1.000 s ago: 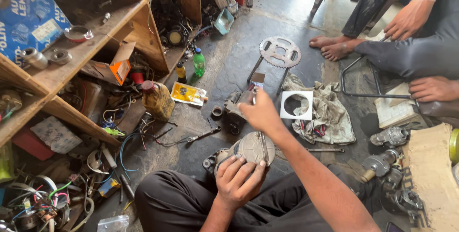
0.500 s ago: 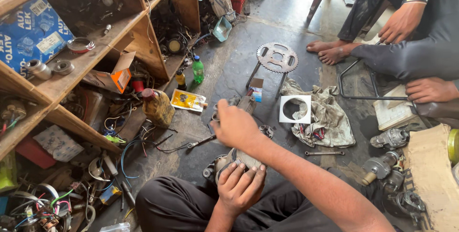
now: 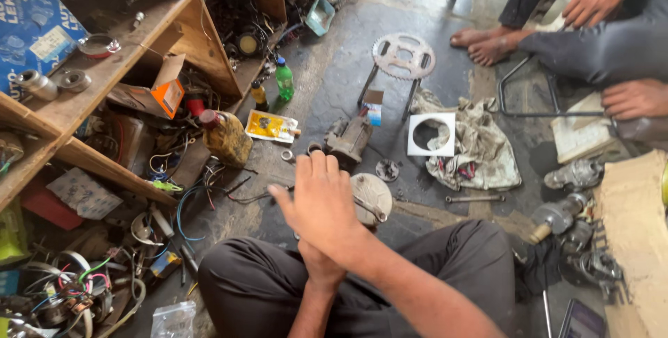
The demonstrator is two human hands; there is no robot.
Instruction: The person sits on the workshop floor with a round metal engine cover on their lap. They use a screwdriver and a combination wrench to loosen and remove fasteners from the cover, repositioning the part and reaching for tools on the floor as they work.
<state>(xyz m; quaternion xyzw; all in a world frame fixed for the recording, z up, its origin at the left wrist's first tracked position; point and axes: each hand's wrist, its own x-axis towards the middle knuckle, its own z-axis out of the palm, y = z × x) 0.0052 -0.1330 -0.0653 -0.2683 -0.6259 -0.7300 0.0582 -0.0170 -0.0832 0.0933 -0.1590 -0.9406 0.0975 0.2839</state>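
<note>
My right hand point(image 3: 321, 202) hovers flat, fingers apart and holding nothing I can see, above the floor in front of my crossed legs. It covers my left hand; only the left wrist point(image 3: 316, 268) shows beneath it. A round grey metal cover point(image 3: 374, 195) peeks out just right of my right hand, and whether my left hand grips it is hidden. A grey metal engine part point(image 3: 348, 139) lies just beyond my fingertips, with a small ring point(image 3: 287, 156) to its left.
Wooden shelves point(image 3: 177, 28) full of parts stand at left. On the floor lie a brown jug point(image 3: 226, 139), green bottle point(image 3: 284, 79), yellow pouch point(image 3: 271, 127), sprocket on a stand point(image 3: 403, 56), rag point(image 3: 480, 150) with white gasket point(image 3: 431, 135), and wrench point(image 3: 475, 199). Another person's feet point(image 3: 487, 42) are at upper right.
My right hand came back from the engine part toward me and now lies spread over my left hand and the round cover. The view tilted slightly.
</note>
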